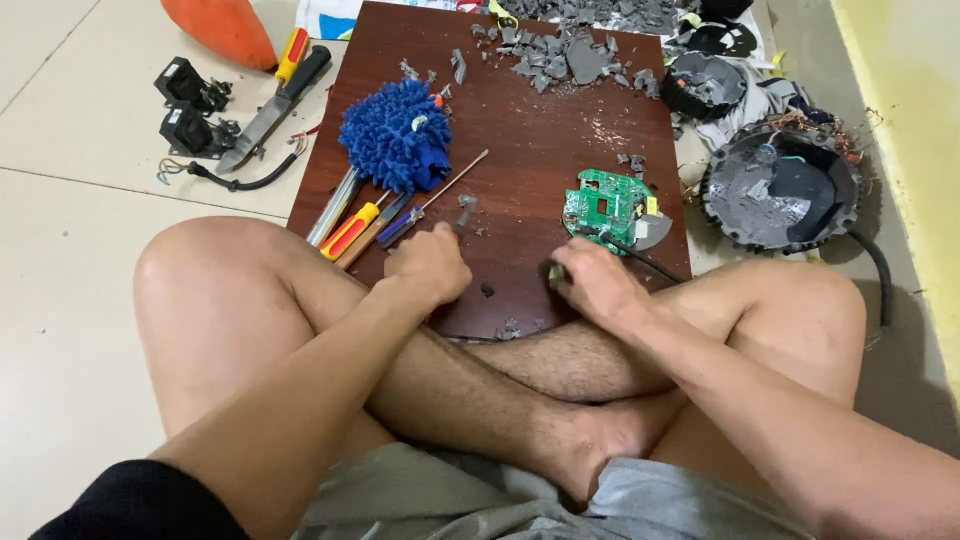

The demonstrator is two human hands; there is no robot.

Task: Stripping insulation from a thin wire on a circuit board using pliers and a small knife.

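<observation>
Single head view — steeply downward, close over crossed legs; no second view

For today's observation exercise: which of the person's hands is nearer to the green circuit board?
Right. The right hand sits just below the green circuit board, beside its black cable; the left hand rests farther left, by the screwdrivers.
</observation>
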